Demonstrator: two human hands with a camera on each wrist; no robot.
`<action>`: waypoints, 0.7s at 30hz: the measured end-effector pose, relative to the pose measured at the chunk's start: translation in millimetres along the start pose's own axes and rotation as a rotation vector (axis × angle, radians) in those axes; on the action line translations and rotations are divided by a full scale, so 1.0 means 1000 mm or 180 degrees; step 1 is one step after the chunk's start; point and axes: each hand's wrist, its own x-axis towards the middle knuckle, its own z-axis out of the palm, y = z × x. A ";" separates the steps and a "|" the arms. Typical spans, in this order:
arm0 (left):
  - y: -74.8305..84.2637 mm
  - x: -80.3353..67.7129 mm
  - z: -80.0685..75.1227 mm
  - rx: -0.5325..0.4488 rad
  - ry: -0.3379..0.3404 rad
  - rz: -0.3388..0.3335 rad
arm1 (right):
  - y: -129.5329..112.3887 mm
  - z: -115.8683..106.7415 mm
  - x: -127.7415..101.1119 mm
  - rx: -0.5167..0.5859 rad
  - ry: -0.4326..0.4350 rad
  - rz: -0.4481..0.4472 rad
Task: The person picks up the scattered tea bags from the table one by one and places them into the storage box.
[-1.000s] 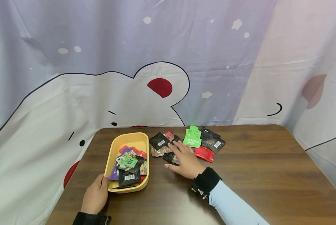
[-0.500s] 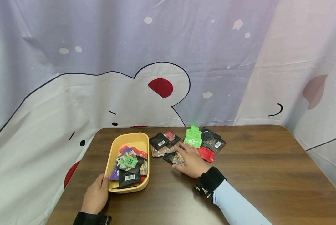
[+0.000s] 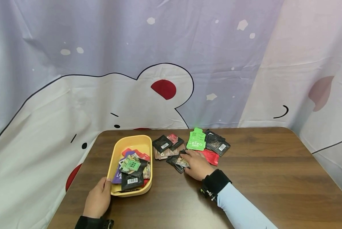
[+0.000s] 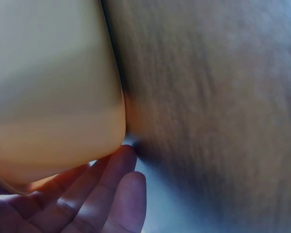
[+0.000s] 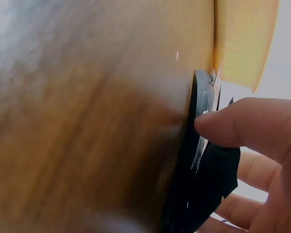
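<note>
At the near left corner of a yellow plastic tray [image 3: 112, 159], my left hand [image 3: 97, 198] holds the wall, thumb at the rim; in the left wrist view its fingers [image 4: 128, 199] curl under the tray's corner. Tea packets in purple, red, black and green lie piled inside, some with barcodes. Right of the tray, my right hand [image 3: 198, 165] pinches a black tea packet [image 5: 216, 177] with a pictured front, its thumb [image 5: 218, 127] on the near side and the other fingers behind. Another black packet [image 3: 175, 165] lies flat beneath its left edge.
Beyond my right hand lie black packets [image 3: 162, 143], brown packets [image 3: 165, 153], a bright green LeTea packet [image 3: 196, 140], a red packet [image 3: 211, 156] and more black ones [image 3: 218, 145]. A patterned curtain [image 3: 171, 47] hangs behind the wooden table [image 3: 268, 171].
My right hand has shifted to the right and drawn its thumb and fingers together on the black pictured packet, which now tilts up. The left hand and tray have stayed put.
</note>
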 end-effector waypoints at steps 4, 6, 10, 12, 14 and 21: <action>0.000 0.001 0.000 -0.0011 0.0004 0.0024 | 0.000 -0.001 0.000 -0.0018 0.0011 -0.0001; 0.000 0.001 0.000 -0.0021 -0.0002 0.0026 | -0.001 -0.001 0.000 -0.0019 0.0035 0.0007; 0.000 0.001 0.000 -0.0019 0.0008 0.0037 | -0.002 -0.002 0.001 0.0012 0.0096 0.0041; 0.000 0.002 0.000 -0.0017 0.0016 0.0041 | -0.002 -0.003 0.001 0.0051 0.0162 0.0047; 0.000 0.002 0.001 -0.0009 0.0021 0.0028 | -0.002 -0.003 0.001 0.0073 0.0243 0.0038; -0.001 0.001 0.001 -0.0007 0.0028 0.0011 | -0.005 -0.011 0.005 0.0233 0.0477 -0.0050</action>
